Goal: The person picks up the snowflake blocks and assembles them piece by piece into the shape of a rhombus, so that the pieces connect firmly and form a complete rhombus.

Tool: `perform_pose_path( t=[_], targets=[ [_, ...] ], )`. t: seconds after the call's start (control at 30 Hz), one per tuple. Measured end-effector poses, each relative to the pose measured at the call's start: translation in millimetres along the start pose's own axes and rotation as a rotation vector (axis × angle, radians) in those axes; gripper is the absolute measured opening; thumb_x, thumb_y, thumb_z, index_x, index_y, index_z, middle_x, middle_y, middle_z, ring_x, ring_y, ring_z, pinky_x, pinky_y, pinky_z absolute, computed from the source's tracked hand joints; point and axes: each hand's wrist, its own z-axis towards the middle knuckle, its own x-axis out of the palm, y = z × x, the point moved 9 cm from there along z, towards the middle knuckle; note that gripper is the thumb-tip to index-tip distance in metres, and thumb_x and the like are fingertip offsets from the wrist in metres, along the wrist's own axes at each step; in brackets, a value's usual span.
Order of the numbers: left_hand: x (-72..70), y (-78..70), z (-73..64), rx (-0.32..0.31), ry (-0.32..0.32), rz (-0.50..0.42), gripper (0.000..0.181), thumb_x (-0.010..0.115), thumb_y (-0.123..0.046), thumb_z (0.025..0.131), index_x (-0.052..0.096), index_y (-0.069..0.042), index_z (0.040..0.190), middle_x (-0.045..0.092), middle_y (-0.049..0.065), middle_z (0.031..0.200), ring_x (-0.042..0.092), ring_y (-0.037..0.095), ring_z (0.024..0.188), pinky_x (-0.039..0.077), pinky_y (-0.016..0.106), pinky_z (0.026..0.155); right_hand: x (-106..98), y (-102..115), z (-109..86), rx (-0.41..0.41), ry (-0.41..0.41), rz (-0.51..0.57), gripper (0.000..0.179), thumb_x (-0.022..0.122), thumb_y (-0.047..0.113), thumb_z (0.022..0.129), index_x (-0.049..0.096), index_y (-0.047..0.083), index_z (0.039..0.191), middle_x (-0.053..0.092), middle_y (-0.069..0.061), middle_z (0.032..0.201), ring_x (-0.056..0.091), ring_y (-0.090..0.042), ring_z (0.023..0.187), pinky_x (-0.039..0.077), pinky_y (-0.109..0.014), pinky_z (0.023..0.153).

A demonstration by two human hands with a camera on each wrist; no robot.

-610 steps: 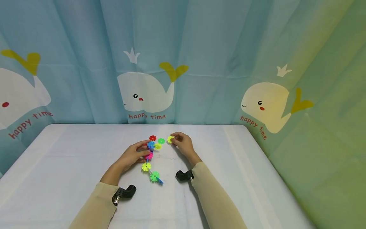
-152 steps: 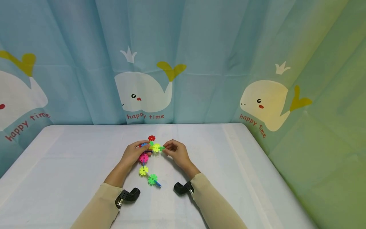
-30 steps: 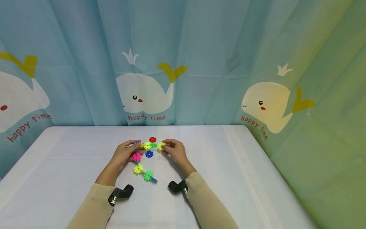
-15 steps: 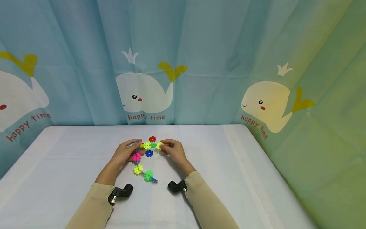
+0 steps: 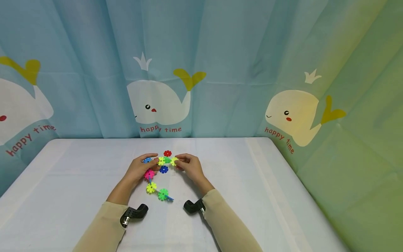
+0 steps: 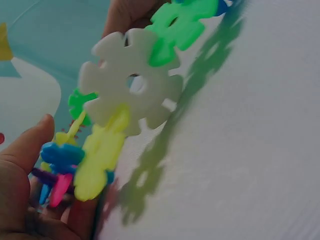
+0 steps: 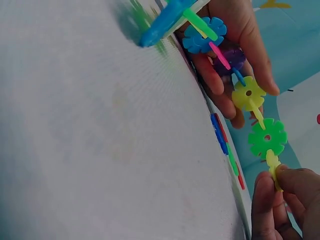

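A chain of colored plastic snowflake discs curves across the white table in the head view. My left hand (image 5: 135, 171) grips its upper part, thumb at a yellow disc (image 7: 249, 94) and fingers curled underneath. From that disc a green disc (image 7: 268, 138) extends toward my right hand (image 5: 192, 168). Between thumb and fingers my right hand pinches another yellow disc (image 7: 273, 161), whose edge meets the green one; how deep it is slotted I cannot tell. Lower down hang a pink disc (image 5: 149, 174), a yellow disc (image 5: 151, 187), a white disc (image 6: 132, 82) and a green disc (image 5: 163, 194).
A loose red disc (image 5: 167, 153) lies behind the chain, and a dark blue disc (image 5: 163, 169) lies between my hands. Beyond the table's (image 5: 236, 175) far edge hangs a blue curtain (image 5: 233, 112) with whale prints.
Over the last second my right hand has brought the yellow disc left, against the green one. The green disc, loose on the table 20 seconds ago, is now on the chain.
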Motion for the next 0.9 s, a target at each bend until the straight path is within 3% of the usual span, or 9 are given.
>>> perform_pose_path(
  t=[0.23, 0.43, 0.53, 0.9],
  targets=[
    [3.1, 2.7, 1.4, -0.006, -0.041, 0.008, 0.048, 0.072, -0.024, 0.092, 0.058, -0.01, 0.136, 0.071, 0.018, 0.113, 0.074, 0.016, 0.084, 0.059, 0.025, 0.072, 1.3, 0.4, 0.2, -0.004, 0.005, 0.009, 0.023, 0.069, 0.004, 0.09, 0.069, -0.006, 0.111, 0.071, -0.013, 0.088, 0.067, -0.007, 0.068, 0.06, -0.028, 0.069],
    [3.7, 2.3, 0.0, -0.011, -0.061, 0.023, 0.047, 0.074, -0.024, 0.09, 0.061, -0.01, 0.133, 0.069, 0.018, 0.115, 0.073, 0.014, 0.077, 0.059, 0.024, 0.071, 4.1, 29.1, -15.1, 0.002, 0.031, -0.018, 0.025, 0.066, 0.0, 0.09, 0.067, -0.012, 0.112, 0.07, -0.023, 0.093, 0.07, -0.018, 0.074, 0.061, -0.039, 0.076],
    [3.3, 3.1, 0.6, -0.015, -0.068, 0.031, 0.046, 0.074, -0.023, 0.089, 0.061, -0.01, 0.132, 0.069, 0.018, 0.114, 0.072, 0.012, 0.074, 0.059, 0.023, 0.07, 4.4, 33.9, -18.4, 0.0, 0.029, -0.028, 0.024, 0.067, -0.001, 0.09, 0.067, -0.012, 0.111, 0.07, -0.022, 0.092, 0.07, -0.02, 0.075, 0.061, -0.039, 0.075],
    [3.2, 2.4, 0.5, -0.001, -0.09, 0.025, 0.042, 0.076, -0.019, 0.088, 0.065, -0.008, 0.127, 0.071, 0.014, 0.107, 0.071, 0.009, 0.073, 0.058, 0.021, 0.07, 8.7, 32.7, -17.1, 0.004, 0.053, -0.004, 0.024, 0.067, -0.002, 0.09, 0.067, -0.014, 0.111, 0.07, -0.026, 0.096, 0.065, -0.008, 0.069, 0.06, -0.031, 0.074]
  ],
)
